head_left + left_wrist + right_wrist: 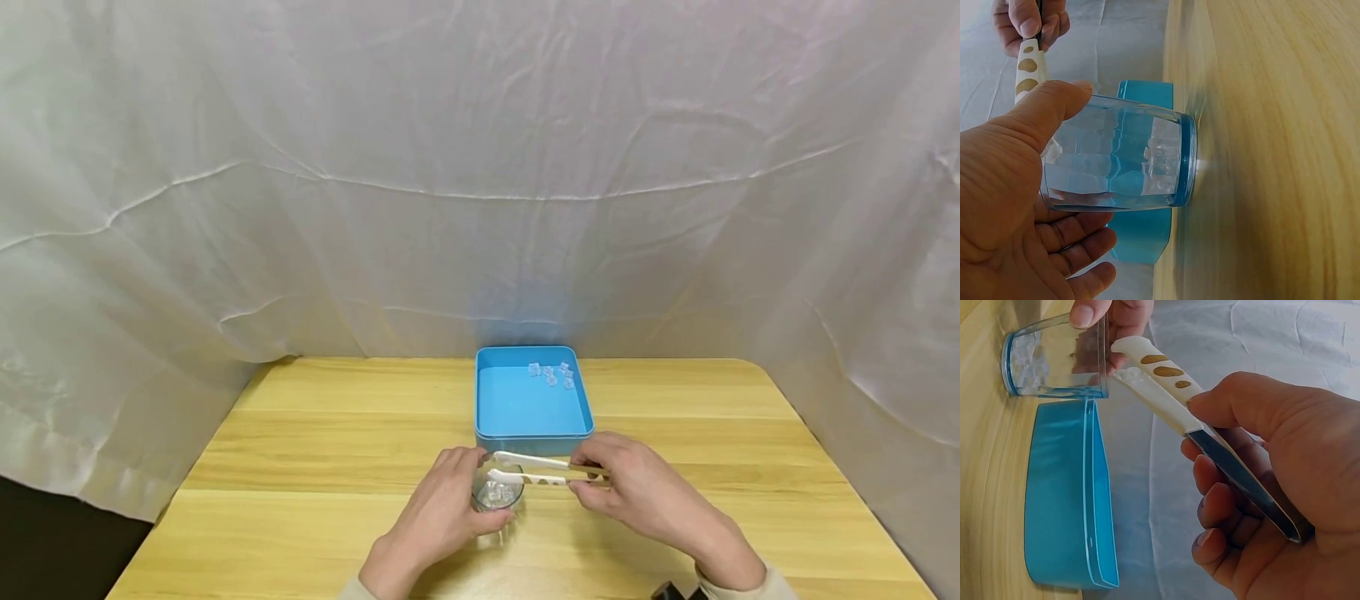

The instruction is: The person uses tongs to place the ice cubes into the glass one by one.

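My left hand (438,504) grips a clear drinking glass (1129,144) that stands upright on the table, thumb on the near side and fingers round the far side. Several clear ice-like cubes (1030,359) lie in the bottom of the glass. In my right hand (637,492) I hold a pair of tongs (534,460) with white, spotted arms and metal handles, pinched between thumb and fingers. The tong tips are over the glass's mouth, slightly apart. A small clear lump (1054,151) shows near the rim in the left wrist view, close to the tips.
A blue rectangular tray (517,408) sits just beyond the glass, with several clear cubes (551,380) in its far right corner. A pale grey curtain (480,250) hangs behind the wooden table (330,467). A small black object (667,591) shows by the right sleeve.
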`<state>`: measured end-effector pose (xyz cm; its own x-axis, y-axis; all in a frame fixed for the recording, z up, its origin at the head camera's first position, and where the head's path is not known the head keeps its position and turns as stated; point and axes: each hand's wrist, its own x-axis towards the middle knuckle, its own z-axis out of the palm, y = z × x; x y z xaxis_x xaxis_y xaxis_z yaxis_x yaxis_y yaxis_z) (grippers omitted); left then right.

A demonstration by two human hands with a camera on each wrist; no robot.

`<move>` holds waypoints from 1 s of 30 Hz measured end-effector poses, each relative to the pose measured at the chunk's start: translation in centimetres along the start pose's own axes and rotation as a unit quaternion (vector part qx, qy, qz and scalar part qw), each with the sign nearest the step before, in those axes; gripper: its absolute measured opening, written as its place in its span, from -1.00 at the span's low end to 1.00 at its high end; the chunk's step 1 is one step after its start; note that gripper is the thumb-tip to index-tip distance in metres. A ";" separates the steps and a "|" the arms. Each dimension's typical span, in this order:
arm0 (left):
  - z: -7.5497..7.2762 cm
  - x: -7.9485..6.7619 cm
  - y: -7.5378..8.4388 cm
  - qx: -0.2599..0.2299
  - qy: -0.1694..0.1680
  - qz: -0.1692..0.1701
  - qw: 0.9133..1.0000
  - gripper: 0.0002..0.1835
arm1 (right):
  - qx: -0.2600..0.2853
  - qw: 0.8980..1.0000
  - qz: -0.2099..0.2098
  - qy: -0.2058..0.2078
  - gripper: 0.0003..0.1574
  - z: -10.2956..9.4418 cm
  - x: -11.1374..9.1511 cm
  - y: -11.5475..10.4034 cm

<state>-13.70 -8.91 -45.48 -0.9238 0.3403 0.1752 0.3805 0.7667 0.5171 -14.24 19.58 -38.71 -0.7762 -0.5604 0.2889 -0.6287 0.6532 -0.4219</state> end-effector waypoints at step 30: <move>0.0 0.0 -0.1 0.001 -0.004 0.003 1.000 -0.17 | 0.009 0.993 0.068 0.095 -0.89 1.2 0.8 1.2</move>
<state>-13.75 -8.99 -45.56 -0.9212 0.3490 0.1719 0.3860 0.7654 0.5149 -15.52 19.30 -40.05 -0.8498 -0.3600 0.3850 -0.5179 0.7061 -0.4829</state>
